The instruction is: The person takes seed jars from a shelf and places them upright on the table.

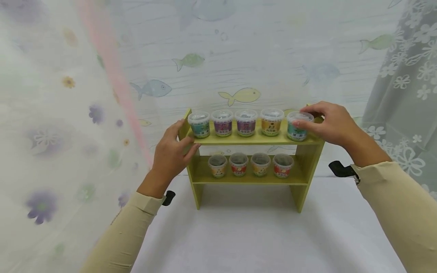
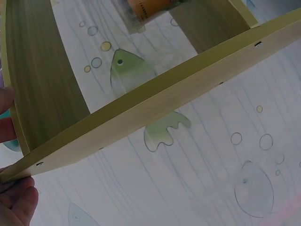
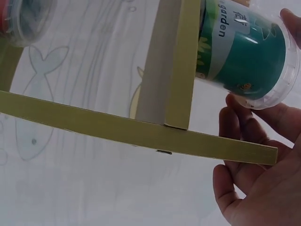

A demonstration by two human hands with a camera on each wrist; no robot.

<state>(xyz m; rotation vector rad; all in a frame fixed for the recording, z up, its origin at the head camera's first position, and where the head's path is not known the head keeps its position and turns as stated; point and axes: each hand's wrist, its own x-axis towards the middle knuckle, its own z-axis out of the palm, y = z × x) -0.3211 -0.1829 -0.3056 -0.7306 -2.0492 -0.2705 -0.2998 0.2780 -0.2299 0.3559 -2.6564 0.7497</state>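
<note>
Primarily, a dropped cup appears to be the main risk: the right hand (image 1: 331, 123) pinches the teal cup (image 1: 295, 132) high, at its lid (image 1: 295, 114), so a loose lid could release the body below the fingers. The cup stands near the front edge of the shelf (image 1: 249, 183); a forward pull by the thumb could tip it over. The right side panel (image 3: 225, 142) passes between the right fingers, so a sideways jerk could shift the shelf on the surface (image 1: 246, 235). The cup lies between thumb and index finger, thumb in front. Beyond the thumb tip stands the yellow-labelled cup (image 1: 272, 122). The left hand's (image 1: 168, 153) fingers grip the left side panel (image 1: 196, 193), just beside the end cup (image 1: 199, 127).
</note>
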